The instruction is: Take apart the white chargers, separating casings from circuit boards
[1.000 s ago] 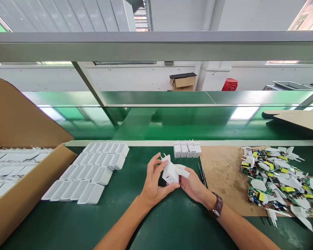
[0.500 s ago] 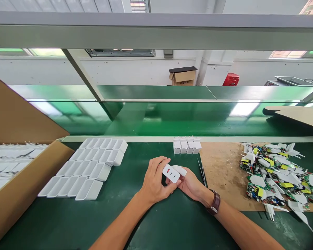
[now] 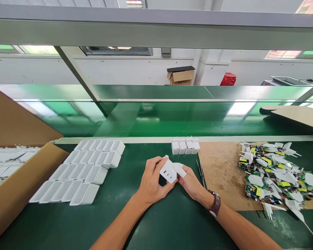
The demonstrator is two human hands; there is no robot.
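Over the middle of the green bench, a white charger with one red port and two small dark slots is held tilted, its port face towards me. My left hand is closed around its left side, fingers over the top and thumb below. From the right, my right hand pinches the charger's edge; white finger covers appear to wrap its fingertips. Its other fingers are partly hidden behind the charger. A pair of dark tweezers lies just right of my right hand. Beyond my hands stand several white chargers in a row.
Several rows of open white charger shells lie at the left, beside a cardboard box of white parts. To the right, a heap of circuit boards with white pieces covers part of a brown board. A raised ledge runs behind.
The charger has turned slightly in my hands and now shows more of its upper end. Both hands keep their hold. The whole view has shifted a little.
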